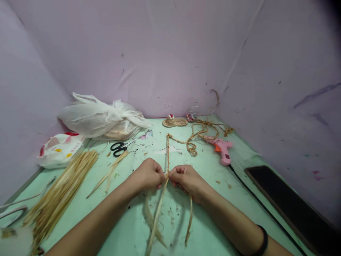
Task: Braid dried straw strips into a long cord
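A thin braid of dried plant fibre runs toward me down the middle of the table. My left hand is closed at the braid's near end, fingers pinched on a fibre strand. Opposite it, my right hand pinches another strand, whose tail hangs below the palm. Between both hands a pale loose strand trails toward me, and a curved strand hangs below my left hand. The braid's far end bends right into a tangled length of braided cord. My fingertips partly hide the joining point.
Left lie a bundle of dried strips, black-handled scissors, a tissue pack and a white plastic bag. A woven piece with beads sits at the back. A pink glue gun and a dark phone-like slab lie right.
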Demonstrator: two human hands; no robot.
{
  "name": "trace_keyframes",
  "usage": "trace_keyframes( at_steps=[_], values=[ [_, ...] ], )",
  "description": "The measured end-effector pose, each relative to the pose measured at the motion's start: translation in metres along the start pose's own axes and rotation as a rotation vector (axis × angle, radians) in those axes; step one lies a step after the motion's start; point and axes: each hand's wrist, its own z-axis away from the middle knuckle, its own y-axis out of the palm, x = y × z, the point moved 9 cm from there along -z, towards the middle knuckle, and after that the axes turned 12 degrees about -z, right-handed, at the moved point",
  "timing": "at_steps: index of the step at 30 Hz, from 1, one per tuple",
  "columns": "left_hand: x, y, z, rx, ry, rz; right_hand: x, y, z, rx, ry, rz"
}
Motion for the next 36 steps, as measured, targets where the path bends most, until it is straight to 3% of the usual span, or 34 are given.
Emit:
trace_keyframes(
  at_steps=[4, 7, 10, 15, 18, 20, 23, 26, 28, 32, 36],
  values=[
    [-0.009, -0.012, 0.013, -0.071, -0.031, -0.252, 0.000, 0.002, -0.003, -0.003, -0.064, -0.022],
    [-0.023, -0.016, 0.027, -0.209, -0.055, -0.448, 0.001, 0.003, -0.004, 0.019, -0.112, -0.084],
    [-0.042, -0.004, 0.041, -0.293, -0.019, -0.627, -0.001, 0.002, -0.004, 0.003, -0.101, -0.141],
    [-0.054, 0.021, 0.050, -0.279, 0.052, -0.695, -0.004, 0.005, -0.004, -0.005, -0.064, -0.192],
    [-0.053, 0.014, 0.048, -0.267, 0.079, -0.595, -0.003, 0.007, -0.002, 0.010, -0.059, -0.230],
    [-0.049, -0.003, 0.045, -0.285, 0.076, -0.454, -0.002, 0.006, 0.000, 0.017, -0.063, -0.233],
    [-0.028, -0.026, 0.034, -0.310, -0.040, -0.042, -0.001, 0.004, 0.004, 0.025, -0.071, -0.185],
    [-0.009, 0.002, 0.018, -0.009, -0.151, 0.493, 0.000, 0.001, 0.005, 0.028, -0.102, -0.169],
    [-0.011, 0.023, 0.012, 0.160, -0.144, 0.685, 0.000, 0.001, 0.003, 0.040, -0.129, -0.171],
    [-0.004, 0.037, 0.007, 0.212, -0.193, 0.731, 0.001, 0.004, -0.001, 0.104, -0.192, -0.136],
    [-0.005, 0.034, 0.007, 0.179, -0.178, 0.694, 0.002, 0.006, -0.003, 0.158, -0.211, -0.128]
  ],
)
